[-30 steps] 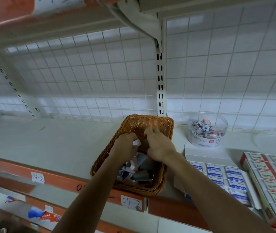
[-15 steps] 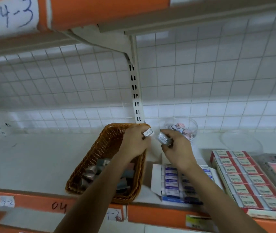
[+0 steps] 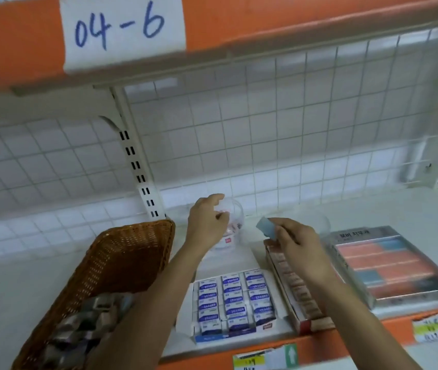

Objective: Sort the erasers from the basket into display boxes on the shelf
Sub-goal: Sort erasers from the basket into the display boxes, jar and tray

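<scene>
Head: right hand (image 3: 298,241), eraser (image 3: 265,227), now rightward

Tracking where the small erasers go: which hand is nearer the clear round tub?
Left. The left hand is over the clear round tub; the right hand, pinching a blue eraser, is to its right, above the red box.

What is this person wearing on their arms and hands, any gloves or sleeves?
Nothing that shows. The left hand and right hand are bare: no gloves, and no rings can be made out in the slightly blurred view. The left forearm and right forearm are uncovered down to the picture's bottom edge, with no sleeve, watch or bracelet visible.
</scene>
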Demonstrator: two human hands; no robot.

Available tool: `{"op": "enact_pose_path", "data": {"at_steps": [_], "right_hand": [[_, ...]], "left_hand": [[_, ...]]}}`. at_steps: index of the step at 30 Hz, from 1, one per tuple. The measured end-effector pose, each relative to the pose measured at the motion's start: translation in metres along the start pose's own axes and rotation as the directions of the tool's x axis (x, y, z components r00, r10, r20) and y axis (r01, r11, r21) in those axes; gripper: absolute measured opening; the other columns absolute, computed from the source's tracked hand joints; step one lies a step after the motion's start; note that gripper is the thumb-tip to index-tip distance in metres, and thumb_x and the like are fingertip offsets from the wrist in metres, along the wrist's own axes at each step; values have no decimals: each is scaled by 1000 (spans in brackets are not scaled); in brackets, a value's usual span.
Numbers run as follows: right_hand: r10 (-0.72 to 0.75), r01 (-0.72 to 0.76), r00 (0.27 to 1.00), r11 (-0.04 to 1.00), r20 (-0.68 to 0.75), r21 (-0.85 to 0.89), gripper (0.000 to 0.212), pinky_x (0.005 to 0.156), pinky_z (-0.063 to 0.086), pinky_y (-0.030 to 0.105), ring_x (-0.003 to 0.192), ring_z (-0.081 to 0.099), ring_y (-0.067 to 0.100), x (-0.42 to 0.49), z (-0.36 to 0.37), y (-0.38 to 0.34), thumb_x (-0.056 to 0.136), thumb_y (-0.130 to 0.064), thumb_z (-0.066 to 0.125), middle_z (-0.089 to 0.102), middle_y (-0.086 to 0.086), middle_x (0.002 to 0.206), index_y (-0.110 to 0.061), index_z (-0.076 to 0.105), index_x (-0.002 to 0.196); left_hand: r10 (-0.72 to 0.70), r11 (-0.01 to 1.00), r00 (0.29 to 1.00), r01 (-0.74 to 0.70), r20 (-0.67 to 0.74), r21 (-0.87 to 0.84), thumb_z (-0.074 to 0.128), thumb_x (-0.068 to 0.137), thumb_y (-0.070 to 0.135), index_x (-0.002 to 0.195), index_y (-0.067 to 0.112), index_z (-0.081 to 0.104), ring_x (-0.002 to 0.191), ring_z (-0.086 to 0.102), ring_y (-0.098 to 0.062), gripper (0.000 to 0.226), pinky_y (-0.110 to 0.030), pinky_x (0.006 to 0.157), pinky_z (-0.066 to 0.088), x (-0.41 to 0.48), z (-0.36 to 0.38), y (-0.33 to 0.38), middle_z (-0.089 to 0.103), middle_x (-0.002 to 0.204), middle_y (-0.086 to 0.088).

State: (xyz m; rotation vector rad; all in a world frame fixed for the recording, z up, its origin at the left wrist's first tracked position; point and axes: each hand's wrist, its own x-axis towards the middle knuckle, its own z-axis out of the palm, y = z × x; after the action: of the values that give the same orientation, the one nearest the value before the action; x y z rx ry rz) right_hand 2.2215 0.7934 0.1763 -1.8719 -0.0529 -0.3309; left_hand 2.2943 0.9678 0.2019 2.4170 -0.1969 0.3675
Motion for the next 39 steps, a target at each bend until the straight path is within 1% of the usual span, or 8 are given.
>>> {"op": "enact_pose_path", "data": {"at_steps": [4, 9, 15, 19, 23, 27, 34, 39], "right_hand": [[38, -32, 997, 997, -75, 76, 22, 77, 54, 52, 74, 68, 27, 2, -28, 11, 96, -11, 46, 68, 5, 80, -21, 64, 91], [33, -26, 996, 997, -81, 78, 18, 70, 53, 53, 65, 64, 25, -2, -56, 20, 96, -12, 45, 67, 8, 73, -15, 62, 92], [25, -26, 1000, 997, -16, -74, 26, 65, 51, 16, 79, 63, 5, -10, -95, 28, 91, -9, 55, 61, -12, 106, -26, 57, 110], [-40, 36, 999, 953, -7, -301, 34, 69, 44, 5, 89, 58, 5, -13, -124, 38, 84, -7, 65, 58, -6, 112, -17, 61, 116], [-5, 8, 1000, 945, 11, -328, 31, 68, 41, 1, 80, 59, -1, -21, -159, 46, 79, -6, 70, 62, -15, 95, -27, 66, 102], [73, -39, 995, 925, 75, -378, 30, 67, 42, 4, 76, 59, -5, -30, -192, 59, 76, -5, 71, 67, -19, 86, -33, 67, 86], [130, -17, 977, 836, 168, -548, 30, 71, 42, 9, 84, 59, 6, -33, -218, 68, 78, -15, 73, 66, -16, 96, -31, 70, 102], [118, 94, 944, 800, 309, -593, 36, 78, 43, 10, 90, 58, 4, -35, -220, 65, 80, -7, 66, 62, -21, 98, -33, 70, 104]], "left_hand": [[92, 964, 977, -40, 192, -261, 58, 93, 18, 107, 25, 68, 87, 65, -2, 18, -17, 78, 49, -16, 23, 33, 69, 105, 7], [130, 877, 932, 51, 338, -479, 57, 94, 21, 94, 31, 67, 81, 70, -9, 14, -28, 83, 55, -30, 49, 71, 72, 93, 5], [60, 838, 926, 157, 373, -523, 65, 88, 17, 91, 26, 67, 79, 71, -11, 10, -31, 83, 56, -37, 77, 95, 72, 94, 0], [77, 825, 908, 174, 412, -537, 63, 90, 20, 92, 24, 68, 81, 71, -12, 7, -31, 83, 55, -48, 97, 114, 73, 89, 0], [140, 897, 918, 40, 370, -440, 59, 92, 30, 93, 30, 71, 84, 68, -4, 12, -31, 87, 54, -57, 115, 124, 73, 88, 9], [243, 958, 914, -172, 324, -231, 60, 92, 20, 107, 22, 71, 84, 59, 9, 19, -4, 76, 43, -67, 127, 133, 69, 104, 11], [332, 913, 841, -400, 427, 76, 59, 91, 19, 119, 23, 64, 126, 42, -14, 29, -24, 102, 29, -76, 151, 137, 57, 128, 3], [313, 926, 836, -373, 450, 49, 63, 88, 18, 108, 22, 70, 105, 51, -11, 21, -30, 97, 41, -74, 155, 137, 58, 101, 9]]}}
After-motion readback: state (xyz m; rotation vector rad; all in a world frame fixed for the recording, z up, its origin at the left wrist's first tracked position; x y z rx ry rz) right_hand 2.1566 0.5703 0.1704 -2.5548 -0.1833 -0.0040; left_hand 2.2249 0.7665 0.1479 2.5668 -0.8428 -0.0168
